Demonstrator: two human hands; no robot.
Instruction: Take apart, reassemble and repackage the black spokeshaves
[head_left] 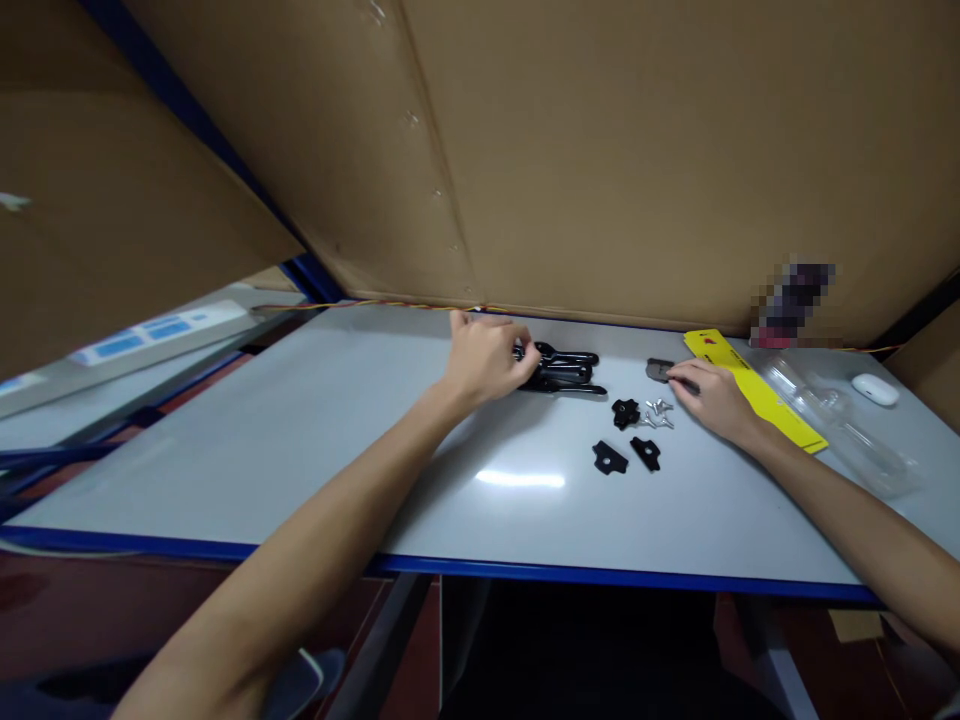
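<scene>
My left hand (491, 355) is at the left end of a group of black handled parts (566, 372), its fingers curled together over them; what it grips is partly hidden. On the right, my right hand (709, 395) has its fingertips closed on a dark flat metal piece (660, 370) lying on the table. Between the hands and nearer to me are a black lobed part (625, 413), small silver screws (660, 408) and two black plates with holes, one on the left (610, 458) and one on the right (646, 454).
A yellow card (757, 390) and clear plastic packaging (847, 430) lie right of my right hand, with a white case (875, 390) beyond. Brown panels rise behind the table (300, 440). A power strip (165, 335) is at the far left.
</scene>
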